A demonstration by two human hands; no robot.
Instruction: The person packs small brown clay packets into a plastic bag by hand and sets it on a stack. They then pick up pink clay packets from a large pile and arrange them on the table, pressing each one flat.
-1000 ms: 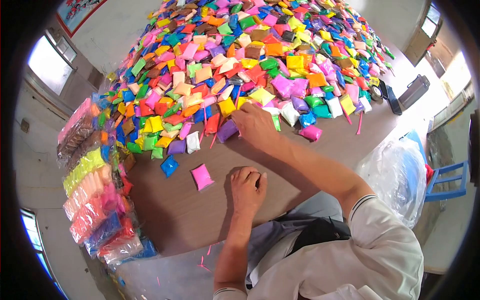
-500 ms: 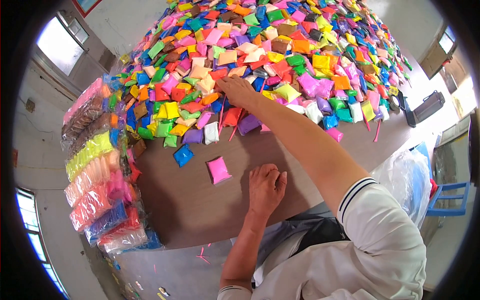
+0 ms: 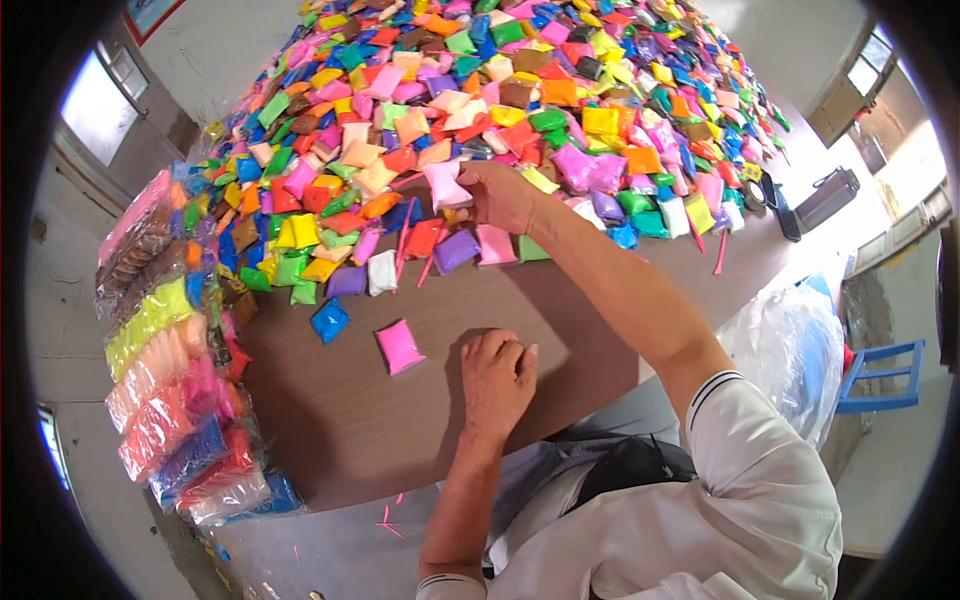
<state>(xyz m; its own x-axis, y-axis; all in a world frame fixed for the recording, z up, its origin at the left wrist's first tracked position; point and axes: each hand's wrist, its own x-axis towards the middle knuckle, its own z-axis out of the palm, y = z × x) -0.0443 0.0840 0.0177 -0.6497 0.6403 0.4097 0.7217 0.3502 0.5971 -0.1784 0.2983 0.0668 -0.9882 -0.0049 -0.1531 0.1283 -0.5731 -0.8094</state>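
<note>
My right hand [image 3: 503,197] is closed on a pale pink packet [image 3: 447,185], pinched at its right edge above the front of a big heap of coloured packets [image 3: 540,95]. On the brown table [image 3: 330,430], my left hand [image 3: 497,385] rests with its fingers curled in; nothing shows in it, though its underside is hidden. A bright pink packet [image 3: 400,347] lies to the left of that hand. Farther left is a blue packet [image 3: 329,320]. Along the heap's front edge are a purple packet [image 3: 457,251], another pink packet [image 3: 496,245] and a white packet [image 3: 382,272].
Clear bags of sorted packets [image 3: 160,400] are stacked along the table's left edge. At the right stand a dark grey case [image 3: 828,198] and a roll of tape [image 3: 754,195]. A clear plastic sheet [image 3: 785,350] hangs near a blue stool [image 3: 880,375].
My right hand has lifted a pale pink packet from the heap and drawn slightly back. The view has shifted, moving the table things leftward. My left hand stays resting on the table.
</note>
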